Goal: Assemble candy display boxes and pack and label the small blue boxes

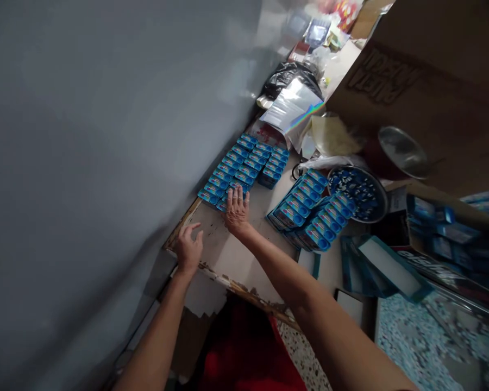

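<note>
Many packs (246, 170) are lying under and beyond the flat right hand (237, 210), while the left hand (189, 247), thumb and fingers apart, is hovering beside it.

The person's left hand (189, 248) and right hand (237, 214), both bare, continue into uncovered forearms (301, 285), while a red garment (248, 361), shading to near black toward its top, occupies the lower centre of the frame.
</note>
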`<act>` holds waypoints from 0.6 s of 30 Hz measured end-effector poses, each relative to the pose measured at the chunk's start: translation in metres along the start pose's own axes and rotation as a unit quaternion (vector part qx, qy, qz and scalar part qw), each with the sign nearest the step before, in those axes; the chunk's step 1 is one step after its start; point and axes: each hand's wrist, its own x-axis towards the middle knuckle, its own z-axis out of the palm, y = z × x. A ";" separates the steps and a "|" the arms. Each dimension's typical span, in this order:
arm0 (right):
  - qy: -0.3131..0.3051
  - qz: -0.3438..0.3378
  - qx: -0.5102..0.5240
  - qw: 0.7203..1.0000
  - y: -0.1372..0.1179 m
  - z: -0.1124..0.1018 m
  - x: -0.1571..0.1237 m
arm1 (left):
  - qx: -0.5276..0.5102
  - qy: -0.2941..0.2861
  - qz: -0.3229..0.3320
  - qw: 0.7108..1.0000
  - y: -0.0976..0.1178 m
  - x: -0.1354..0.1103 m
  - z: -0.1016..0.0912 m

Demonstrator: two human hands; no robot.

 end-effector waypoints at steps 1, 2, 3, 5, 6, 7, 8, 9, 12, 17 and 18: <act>0.000 0.001 -0.003 1.000 -0.002 0.001 -0.001 | -0.002 -0.008 -0.003 1.000 -0.005 -0.012 0.000; 0.000 0.003 -0.007 1.000 -0.004 0.002 -0.003 | -0.003 -0.014 -0.005 1.000 -0.009 -0.024 0.000; -0.001 0.006 -0.011 1.000 -0.006 0.003 -0.003 | -0.003 -0.019 -0.006 1.000 -0.012 -0.035 0.001; -0.006 0.014 -0.016 1.000 -0.010 0.003 -0.005 | 0.003 -0.026 -0.009 1.000 -0.017 -0.053 0.001; -0.013 0.016 -0.017 1.000 -0.011 0.002 -0.006 | 0.007 -0.030 -0.013 0.999 -0.020 -0.060 0.001; -0.021 0.019 -0.016 0.999 -0.013 0.000 -0.007 | 0.010 -0.036 -0.018 0.999 -0.022 -0.065 0.001; -0.031 0.022 -0.015 0.999 -0.014 -0.004 -0.008 | 0.012 -0.043 -0.023 0.999 -0.024 -0.070 0.000; -0.041 0.024 -0.013 0.999 -0.015 -0.008 -0.008 | 0.012 -0.051 -0.027 0.998 -0.026 -0.073 -0.001; -0.070 0.040 -0.005 0.997 -0.016 -0.023 -0.005 | 0.014 -0.073 -0.032 0.997 -0.028 -0.083 -0.002; -0.099 0.090 0.005 0.991 -0.009 -0.034 0.021 | -0.005 -0.158 -0.033 0.987 -0.008 -0.117 0.017; -0.104 0.093 0.013 0.990 -0.006 -0.037 0.024 | -0.020 -0.186 -0.030 0.982 0.000 -0.128 0.023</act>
